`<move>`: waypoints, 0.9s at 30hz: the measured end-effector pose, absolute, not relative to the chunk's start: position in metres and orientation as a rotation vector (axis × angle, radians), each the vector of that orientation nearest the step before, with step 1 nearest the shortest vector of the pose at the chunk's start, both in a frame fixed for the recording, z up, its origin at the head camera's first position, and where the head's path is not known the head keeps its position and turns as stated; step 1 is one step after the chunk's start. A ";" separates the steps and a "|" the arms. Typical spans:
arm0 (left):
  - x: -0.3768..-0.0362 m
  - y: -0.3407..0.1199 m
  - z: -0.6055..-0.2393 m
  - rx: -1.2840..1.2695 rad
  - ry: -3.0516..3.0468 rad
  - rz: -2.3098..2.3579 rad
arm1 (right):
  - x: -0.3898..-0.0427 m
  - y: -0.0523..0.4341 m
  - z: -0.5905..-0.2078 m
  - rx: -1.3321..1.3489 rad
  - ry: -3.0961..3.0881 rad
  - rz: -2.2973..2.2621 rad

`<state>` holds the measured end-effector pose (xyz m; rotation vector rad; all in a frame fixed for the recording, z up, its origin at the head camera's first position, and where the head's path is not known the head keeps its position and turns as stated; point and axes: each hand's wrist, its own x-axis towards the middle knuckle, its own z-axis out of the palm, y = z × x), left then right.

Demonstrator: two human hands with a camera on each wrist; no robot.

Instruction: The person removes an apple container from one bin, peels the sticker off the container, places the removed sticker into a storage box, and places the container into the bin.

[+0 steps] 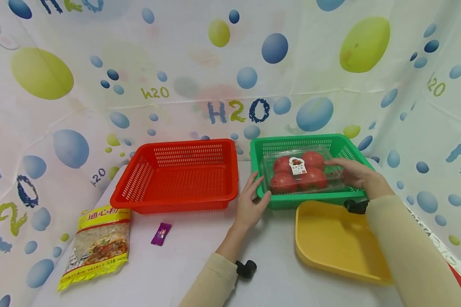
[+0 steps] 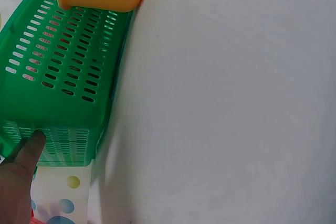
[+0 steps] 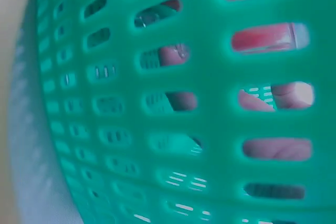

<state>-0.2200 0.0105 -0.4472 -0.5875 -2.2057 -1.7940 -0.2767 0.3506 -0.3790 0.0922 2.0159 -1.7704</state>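
pinching the tomato pack (image 1: 300, 170) in the green basket (image 1: 284, 200) with your right hand (image 1: 358, 173), you touch the basket, left hand (image 1: 249, 207) spread.

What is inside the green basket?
The green basket holds a clear box of four red tomatoes with a white label on top; the right grip is at its right end. Whatever lies beneath the box is hidden.
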 end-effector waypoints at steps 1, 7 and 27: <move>-0.220 0.010 -0.447 -0.587 -2.201 -1.795 | -0.277 0.350 -0.379 0.100 2.024 -1.769; -0.220 0.011 -0.446 -0.580 -2.207 -1.787 | -0.278 0.349 -0.380 0.142 2.070 -1.782; -0.211 0.007 -0.432 -0.626 -2.398 -1.500 | -0.253 0.343 -0.337 0.310 1.927 -1.980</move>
